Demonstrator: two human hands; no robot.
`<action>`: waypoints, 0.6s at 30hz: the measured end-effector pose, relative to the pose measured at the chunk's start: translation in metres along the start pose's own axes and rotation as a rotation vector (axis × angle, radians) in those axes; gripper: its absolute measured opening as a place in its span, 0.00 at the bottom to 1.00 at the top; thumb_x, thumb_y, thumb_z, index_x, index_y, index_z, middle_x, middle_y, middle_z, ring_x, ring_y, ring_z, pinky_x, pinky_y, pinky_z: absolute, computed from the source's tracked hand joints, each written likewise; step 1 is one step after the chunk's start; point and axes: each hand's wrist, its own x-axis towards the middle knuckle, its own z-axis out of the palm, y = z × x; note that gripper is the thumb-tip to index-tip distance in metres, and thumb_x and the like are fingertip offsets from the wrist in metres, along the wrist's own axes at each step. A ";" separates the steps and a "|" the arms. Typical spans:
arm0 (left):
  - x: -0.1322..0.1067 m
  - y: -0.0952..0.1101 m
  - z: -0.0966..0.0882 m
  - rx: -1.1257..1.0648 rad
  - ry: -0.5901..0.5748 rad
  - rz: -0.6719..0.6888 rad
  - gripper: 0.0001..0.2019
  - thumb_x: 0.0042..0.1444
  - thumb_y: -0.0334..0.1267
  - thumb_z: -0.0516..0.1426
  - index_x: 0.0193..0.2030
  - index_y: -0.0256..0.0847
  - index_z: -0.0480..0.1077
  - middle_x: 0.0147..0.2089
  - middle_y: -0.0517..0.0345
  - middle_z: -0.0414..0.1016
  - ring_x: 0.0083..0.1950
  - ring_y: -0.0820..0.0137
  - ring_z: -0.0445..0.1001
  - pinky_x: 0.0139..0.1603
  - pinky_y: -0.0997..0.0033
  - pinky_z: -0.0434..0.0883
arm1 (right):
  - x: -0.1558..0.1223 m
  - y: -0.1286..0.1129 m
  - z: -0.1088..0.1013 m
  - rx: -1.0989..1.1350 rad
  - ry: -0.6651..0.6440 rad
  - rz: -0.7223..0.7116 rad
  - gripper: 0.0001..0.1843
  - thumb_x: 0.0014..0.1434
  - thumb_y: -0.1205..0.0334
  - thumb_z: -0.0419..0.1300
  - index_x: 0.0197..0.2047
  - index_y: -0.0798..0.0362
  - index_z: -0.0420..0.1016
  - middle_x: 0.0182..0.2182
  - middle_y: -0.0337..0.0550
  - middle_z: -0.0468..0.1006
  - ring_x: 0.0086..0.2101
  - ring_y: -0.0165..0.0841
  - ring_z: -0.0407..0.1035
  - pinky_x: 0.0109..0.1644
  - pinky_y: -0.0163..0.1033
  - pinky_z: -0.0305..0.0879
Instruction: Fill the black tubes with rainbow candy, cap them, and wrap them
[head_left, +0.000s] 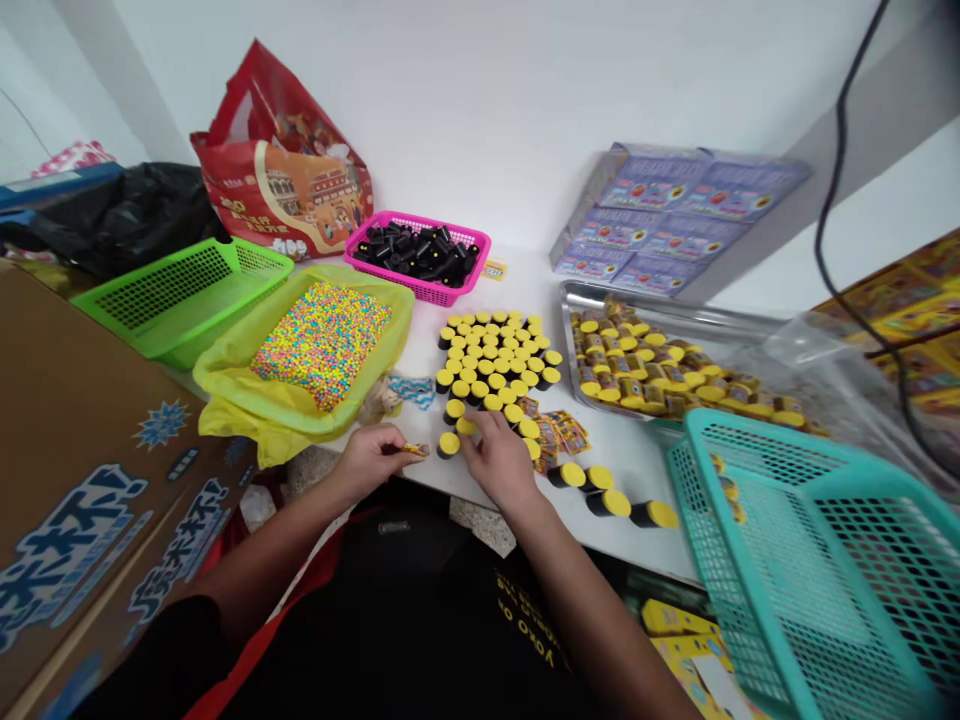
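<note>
My left hand rests at the table's near edge, fingers pinched on a small orange label sticker. My right hand is curled over a black tube with a yellow cap lying just in front of it. Behind both hands stands a cluster of several upright yellow-capped tubes. A few loose orange stickers lie right of my right hand. Three capped tubes lie on their sides near the table edge.
A yellow-lined bin of coloured beads sits left, a green basket beyond it, a pink basket of black tubes at the back. A metal tray of labelled tubes and a teal basket are at right. A cardboard box stands left.
</note>
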 end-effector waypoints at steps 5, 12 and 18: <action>0.000 -0.001 0.006 -0.080 -0.059 -0.062 0.18 0.45 0.51 0.66 0.25 0.38 0.68 0.20 0.62 0.68 0.18 0.77 0.63 0.18 0.77 0.60 | 0.004 0.004 0.006 0.046 -0.050 0.009 0.12 0.56 0.64 0.59 0.45 0.53 0.72 0.42 0.47 0.76 0.28 0.33 0.69 0.32 0.38 0.61; 0.001 0.002 0.007 -0.107 -0.170 -0.067 0.20 0.52 0.54 0.61 0.33 0.35 0.75 0.25 0.60 0.71 0.20 0.76 0.67 0.19 0.76 0.66 | 0.012 0.006 0.010 0.168 0.002 0.085 0.08 0.51 0.62 0.60 0.37 0.51 0.69 0.33 0.42 0.75 0.28 0.34 0.68 0.33 0.38 0.62; -0.003 0.014 0.009 -0.063 -0.118 0.036 0.19 0.48 0.51 0.66 0.24 0.36 0.70 0.22 0.61 0.69 0.21 0.77 0.64 0.21 0.78 0.61 | -0.015 -0.012 -0.032 0.726 0.036 0.255 0.19 0.49 0.56 0.66 0.43 0.50 0.70 0.29 0.37 0.71 0.25 0.31 0.65 0.28 0.37 0.62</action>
